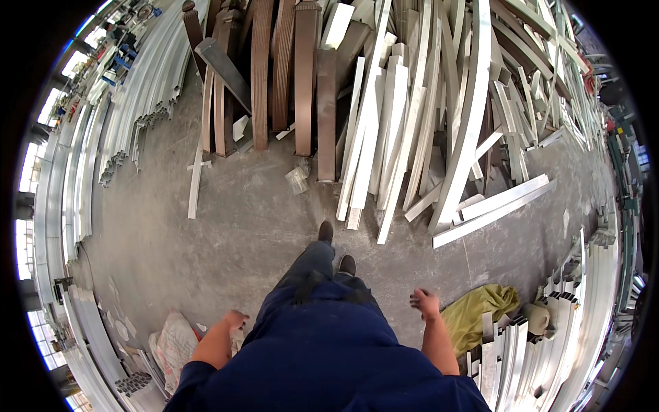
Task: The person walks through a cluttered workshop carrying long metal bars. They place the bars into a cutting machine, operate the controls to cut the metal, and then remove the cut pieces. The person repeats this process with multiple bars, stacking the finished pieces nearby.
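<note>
My left hand (235, 320) hangs beside my left hip with nothing seen in it. A finger or the thumb points inward, and the rest are partly hidden. On the other side my right hand (424, 303) hangs away from my body, its fingers loosely bent and apart, with no object in it. The nearest thing to it is an olive-yellow cloth (480, 309) on the right. A pale crumpled sack (176, 347) lies beyond my left forearm. Ahead of my shoes lie white metal profiles (364, 151) and brown metal posts (306, 82) in a large pile.
Two white strips (494, 211) lie across the floor (206, 254) at the right front of the pile. A thin strip (195, 189) and a clear plastic scrap (297, 177) lie nearer the middle. Long silvery profiles (147, 89) are stacked at left, more profiles (563, 329) at right.
</note>
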`<control>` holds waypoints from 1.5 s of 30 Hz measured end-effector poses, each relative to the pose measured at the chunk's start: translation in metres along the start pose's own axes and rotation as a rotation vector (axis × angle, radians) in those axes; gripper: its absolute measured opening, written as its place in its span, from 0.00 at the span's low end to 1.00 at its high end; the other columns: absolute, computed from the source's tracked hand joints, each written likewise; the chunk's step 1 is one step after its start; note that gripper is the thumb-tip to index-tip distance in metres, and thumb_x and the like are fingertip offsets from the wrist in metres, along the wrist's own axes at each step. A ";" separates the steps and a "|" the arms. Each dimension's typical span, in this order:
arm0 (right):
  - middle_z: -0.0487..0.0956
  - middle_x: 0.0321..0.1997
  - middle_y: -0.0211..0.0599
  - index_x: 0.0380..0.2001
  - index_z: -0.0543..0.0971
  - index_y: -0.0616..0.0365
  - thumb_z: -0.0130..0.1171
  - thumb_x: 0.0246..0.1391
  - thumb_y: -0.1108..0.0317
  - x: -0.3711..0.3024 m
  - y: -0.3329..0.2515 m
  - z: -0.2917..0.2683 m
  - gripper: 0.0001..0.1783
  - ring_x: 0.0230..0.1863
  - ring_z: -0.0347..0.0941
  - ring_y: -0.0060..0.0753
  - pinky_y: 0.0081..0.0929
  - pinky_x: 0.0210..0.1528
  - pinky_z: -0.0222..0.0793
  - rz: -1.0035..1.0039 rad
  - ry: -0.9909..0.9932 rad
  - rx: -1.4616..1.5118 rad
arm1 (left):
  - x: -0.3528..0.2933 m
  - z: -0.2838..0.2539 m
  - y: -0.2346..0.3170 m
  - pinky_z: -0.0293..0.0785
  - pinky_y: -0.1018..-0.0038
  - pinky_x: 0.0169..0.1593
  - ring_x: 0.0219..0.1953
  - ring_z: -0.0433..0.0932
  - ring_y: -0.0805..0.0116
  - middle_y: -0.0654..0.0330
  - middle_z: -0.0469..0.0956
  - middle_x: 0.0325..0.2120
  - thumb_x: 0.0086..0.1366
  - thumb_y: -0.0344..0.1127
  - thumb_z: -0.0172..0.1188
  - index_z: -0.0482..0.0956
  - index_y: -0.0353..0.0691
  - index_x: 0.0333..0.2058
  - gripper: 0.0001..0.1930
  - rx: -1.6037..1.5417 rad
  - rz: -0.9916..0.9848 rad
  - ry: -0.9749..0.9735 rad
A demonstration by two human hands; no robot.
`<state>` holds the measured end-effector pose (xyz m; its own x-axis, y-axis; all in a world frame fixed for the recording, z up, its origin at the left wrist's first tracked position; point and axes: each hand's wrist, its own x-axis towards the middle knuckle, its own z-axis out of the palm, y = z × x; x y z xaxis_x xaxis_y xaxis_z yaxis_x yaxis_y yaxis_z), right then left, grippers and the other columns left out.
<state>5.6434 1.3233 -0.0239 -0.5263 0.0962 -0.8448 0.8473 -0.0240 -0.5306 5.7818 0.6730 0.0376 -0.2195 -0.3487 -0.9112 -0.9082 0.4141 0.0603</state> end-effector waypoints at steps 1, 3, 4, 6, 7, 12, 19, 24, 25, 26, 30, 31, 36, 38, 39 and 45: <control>0.79 0.38 0.45 0.49 0.71 0.65 0.55 0.58 0.61 -0.001 0.018 -0.003 0.21 0.33 0.77 0.37 0.32 0.34 0.75 0.062 0.011 0.027 | 0.010 -0.008 0.000 0.77 0.67 0.29 0.24 0.79 0.64 0.55 0.81 0.25 0.58 0.39 0.61 0.82 0.33 0.31 0.13 -0.018 0.022 0.016; 0.79 0.38 0.44 0.48 0.71 0.64 0.54 0.58 0.61 -0.005 0.057 -0.009 0.20 0.33 0.76 0.38 0.32 0.33 0.75 0.212 0.054 0.012 | 0.026 -0.031 0.024 0.76 0.66 0.35 0.30 0.80 0.61 0.53 0.81 0.29 0.57 0.43 0.61 0.81 0.35 0.36 0.16 0.091 0.152 0.048; 0.79 0.38 0.44 0.48 0.71 0.63 0.54 0.58 0.60 -0.010 0.076 -0.010 0.20 0.32 0.76 0.38 0.33 0.33 0.75 0.299 0.088 -0.025 | 0.027 -0.043 0.050 0.75 0.66 0.38 0.33 0.81 0.60 0.52 0.82 0.32 0.56 0.45 0.61 0.81 0.36 0.39 0.19 0.162 0.228 0.079; 0.79 0.36 0.44 0.47 0.71 0.64 0.55 0.58 0.61 -0.017 0.090 -0.003 0.19 0.30 0.76 0.38 0.33 0.30 0.75 0.437 0.132 -0.072 | 0.012 -0.067 0.103 0.74 0.65 0.43 0.39 0.80 0.57 0.50 0.81 0.36 0.56 0.47 0.61 0.79 0.37 0.44 0.23 0.179 0.315 0.147; 0.79 0.35 0.43 0.46 0.72 0.64 0.56 0.57 0.62 -0.023 0.093 0.002 0.19 0.29 0.76 0.38 0.32 0.28 0.74 0.490 0.140 -0.092 | 0.003 -0.079 0.126 0.74 0.65 0.45 0.41 0.80 0.55 0.49 0.81 0.38 0.56 0.48 0.61 0.77 0.36 0.47 0.24 0.167 0.343 0.181; 0.78 0.32 0.42 0.45 0.73 0.65 0.56 0.57 0.62 -0.009 0.063 0.047 0.19 0.26 0.75 0.37 0.32 0.26 0.73 0.469 0.154 -0.176 | -0.012 -0.129 0.161 0.72 0.64 0.48 0.44 0.79 0.54 0.45 0.79 0.41 0.60 0.50 0.58 0.74 0.35 0.50 0.27 -0.008 0.604 0.174; 0.80 0.35 0.42 0.47 0.73 0.66 0.55 0.57 0.61 0.013 -0.098 0.216 0.20 0.27 0.76 0.33 0.31 0.30 0.74 -0.006 0.121 -0.162 | 0.120 -0.189 -0.012 0.75 0.65 0.41 0.30 0.80 0.62 0.55 0.81 0.28 0.61 0.47 0.57 0.77 0.39 0.47 0.21 0.010 0.302 0.020; 0.80 0.33 0.39 0.45 0.77 0.65 0.58 0.55 0.59 -0.014 -0.164 0.392 0.21 0.28 0.77 0.30 0.28 0.31 0.74 -0.176 0.046 -0.482 | 0.203 -0.244 -0.224 0.73 0.63 0.32 0.29 0.78 0.62 0.56 0.78 0.29 0.68 0.40 0.46 0.77 0.43 0.46 0.15 0.501 0.495 -0.061; 0.81 0.33 0.38 0.44 0.78 0.65 0.59 0.54 0.58 -0.015 -0.164 0.418 0.21 0.28 0.77 0.30 0.27 0.31 0.74 -0.170 0.010 -0.583 | 0.207 -0.264 -0.243 0.72 0.65 0.29 0.27 0.77 0.62 0.55 0.78 0.28 0.67 0.40 0.48 0.77 0.42 0.45 0.14 0.133 0.373 -0.103; 0.81 0.33 0.37 0.43 0.79 0.65 0.60 0.53 0.58 -0.015 -0.164 0.444 0.21 0.28 0.77 0.29 0.27 0.31 0.74 -0.171 -0.026 -0.686 | 0.214 -0.284 -0.259 0.70 0.67 0.26 0.25 0.77 0.62 0.55 0.78 0.27 0.66 0.39 0.49 0.76 0.41 0.45 0.14 -0.169 0.284 -0.117; 0.81 0.31 0.34 0.41 0.81 0.62 0.60 0.50 0.52 -0.009 -0.166 0.540 0.24 0.27 0.76 0.28 0.28 0.29 0.73 -0.077 -0.135 -0.842 | 0.241 -0.363 -0.276 0.67 0.70 0.22 0.21 0.77 0.61 0.54 0.77 0.24 0.62 0.39 0.56 0.75 0.36 0.41 0.14 -0.716 -0.110 0.049; 0.81 0.32 0.34 0.41 0.81 0.62 0.60 0.50 0.52 -0.003 -0.167 0.558 0.24 0.27 0.76 0.29 0.29 0.30 0.74 -0.027 -0.138 -0.877 | 0.241 -0.379 -0.283 0.67 0.70 0.21 0.20 0.77 0.61 0.54 0.77 0.24 0.61 0.39 0.57 0.75 0.35 0.39 0.14 -0.851 -0.228 0.102; 0.80 0.41 0.41 0.46 0.79 0.63 0.59 0.53 0.53 0.040 -0.207 0.651 0.25 0.34 0.77 0.35 0.33 0.36 0.75 0.157 -0.097 -0.989 | 0.259 -0.490 -0.210 0.71 0.71 0.27 0.24 0.78 0.66 0.54 0.79 0.27 0.60 0.38 0.58 0.77 0.31 0.42 0.17 -0.936 0.140 0.157; 0.81 0.40 0.41 0.44 0.79 0.64 0.59 0.54 0.55 0.060 -0.235 0.701 0.23 0.31 0.78 0.35 0.34 0.33 0.75 0.168 -0.087 -0.991 | 0.265 -0.534 -0.185 0.73 0.73 0.31 0.29 0.79 0.66 0.53 0.80 0.29 0.60 0.40 0.59 0.77 0.30 0.43 0.18 -0.804 0.257 0.217; 0.81 0.39 0.41 0.43 0.79 0.64 0.59 0.54 0.56 0.073 -0.251 0.726 0.22 0.29 0.78 0.35 0.34 0.31 0.75 0.176 -0.091 -0.985 | 0.272 -0.560 -0.177 0.74 0.73 0.32 0.29 0.80 0.67 0.53 0.80 0.30 0.60 0.39 0.59 0.77 0.29 0.43 0.18 -0.781 0.263 0.236; 0.82 0.31 0.42 0.42 0.80 0.64 0.59 0.53 0.56 0.176 -0.343 0.925 0.21 0.26 0.79 0.33 0.30 0.28 0.76 -0.041 -0.200 -1.042 | 0.323 -0.693 -0.177 0.75 0.72 0.33 0.29 0.79 0.66 0.54 0.81 0.30 0.58 0.35 0.62 0.77 0.29 0.42 0.17 -0.834 0.210 0.382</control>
<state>5.1944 0.4278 -0.0547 -0.4775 -0.0904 -0.8740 0.4212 0.8494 -0.3180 5.6246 -0.0958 0.0153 -0.3754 -0.6489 -0.6618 -0.7662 -0.1845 0.6155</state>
